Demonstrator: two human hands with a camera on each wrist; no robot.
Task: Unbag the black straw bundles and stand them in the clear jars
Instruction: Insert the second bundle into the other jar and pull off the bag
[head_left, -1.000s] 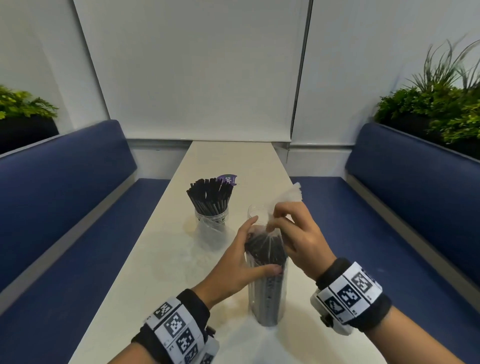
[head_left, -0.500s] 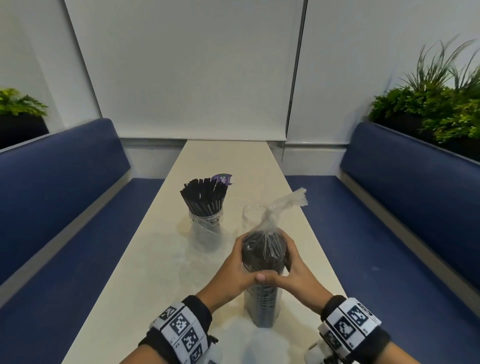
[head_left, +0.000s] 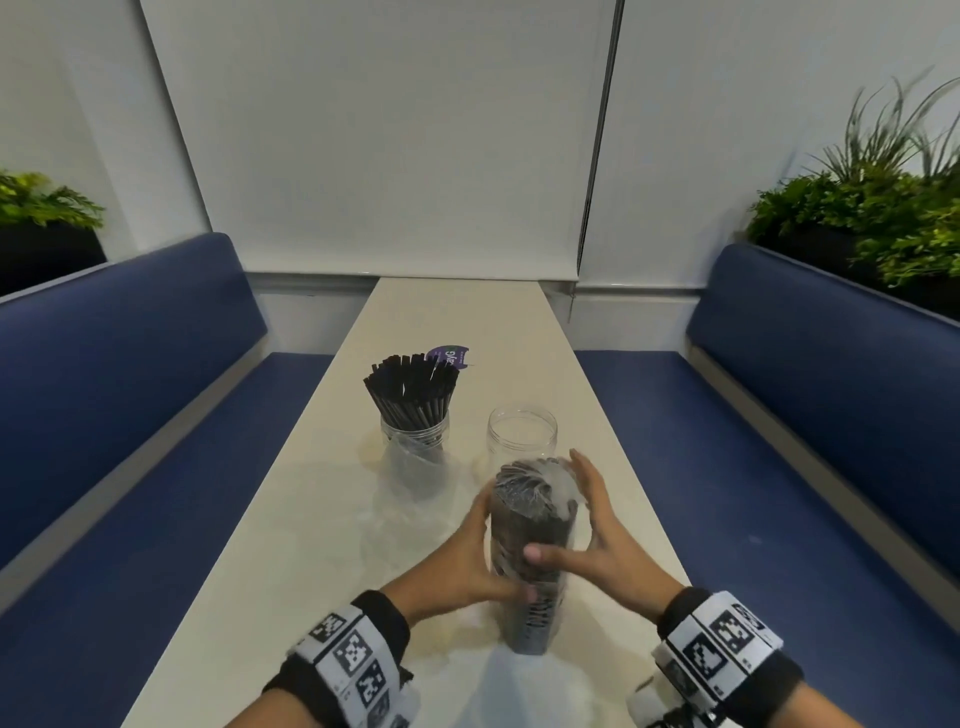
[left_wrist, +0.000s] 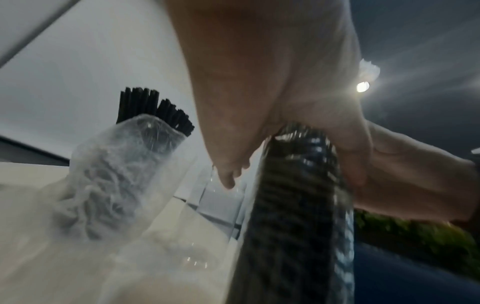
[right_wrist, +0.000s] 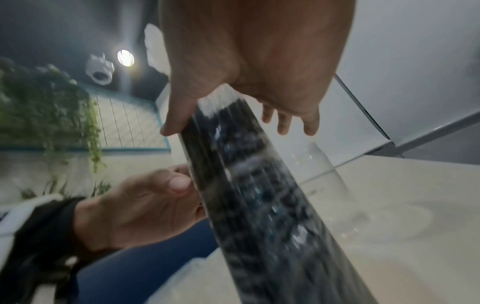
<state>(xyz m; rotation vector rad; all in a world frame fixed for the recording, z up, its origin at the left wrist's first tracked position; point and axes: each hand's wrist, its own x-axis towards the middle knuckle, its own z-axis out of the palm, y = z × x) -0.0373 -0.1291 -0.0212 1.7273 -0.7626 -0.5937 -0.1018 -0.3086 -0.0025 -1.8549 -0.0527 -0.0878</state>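
Observation:
A bundle of black straws in a clear bag (head_left: 530, 525) stands upright on the white table (head_left: 311, 519), near me. The bag's top lies flattened over the straw ends. My left hand (head_left: 467, 556) grips its left side, thumb low on the front. My right hand (head_left: 597, 540) flanks the right side, its thumb lying across the front and its fingers straight beside the bag top. The wrist views show the bundle (left_wrist: 298, 205) (right_wrist: 259, 195) between thumb and fingers. An empty clear jar (head_left: 522, 434) stands just behind it. A second jar (head_left: 414, 434), back left, holds loose black straws (head_left: 410, 384).
A crumpled empty plastic bag (head_left: 415, 473) lies against the front of the filled jar. A purple label (head_left: 448, 356) sits behind the straws. Blue benches (head_left: 130, 364) run along both long sides of the narrow table. Planters sit behind the seat backs.
The bag's twisted top, pinched up by my right hand a second ago, now lies flat over the straws. Both hands have slid lower along the bundle's sides.

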